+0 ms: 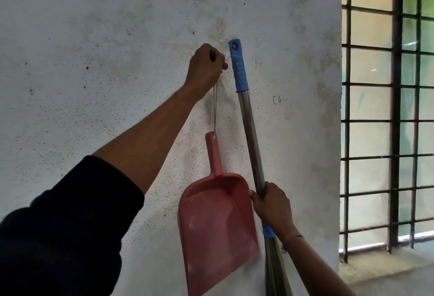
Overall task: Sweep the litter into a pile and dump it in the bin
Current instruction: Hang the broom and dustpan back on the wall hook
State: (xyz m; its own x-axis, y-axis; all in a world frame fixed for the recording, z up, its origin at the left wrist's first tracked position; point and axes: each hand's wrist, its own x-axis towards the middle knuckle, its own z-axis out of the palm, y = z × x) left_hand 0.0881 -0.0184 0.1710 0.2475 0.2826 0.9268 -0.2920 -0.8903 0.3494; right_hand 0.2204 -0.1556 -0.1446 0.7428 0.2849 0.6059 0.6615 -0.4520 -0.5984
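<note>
Stained white wall (pixel 94 37) filling the view, speckled dark; barred window (pixel 387 119) sitting right of the broom. Right hand (pixel 273 206) is wrapping closed around the broom (pixel 252 140) low on its steel shaft, blue grip leaning on the wall above. Pink dustpan (pixel 216 232) is hanging just left of the broom, pan downward, from a thin string (pixel 214 107). Left hand (pixel 205 70), fingers pinching shut, is holding the string's top.

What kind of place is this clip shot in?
Probably a utility corner or corridor of a plain building, not a furnished room. A stained, whitewashed wall serves as storage: a red dustpan hangs by a string and a broom hangs alongside. A barred window is to the right.
</note>
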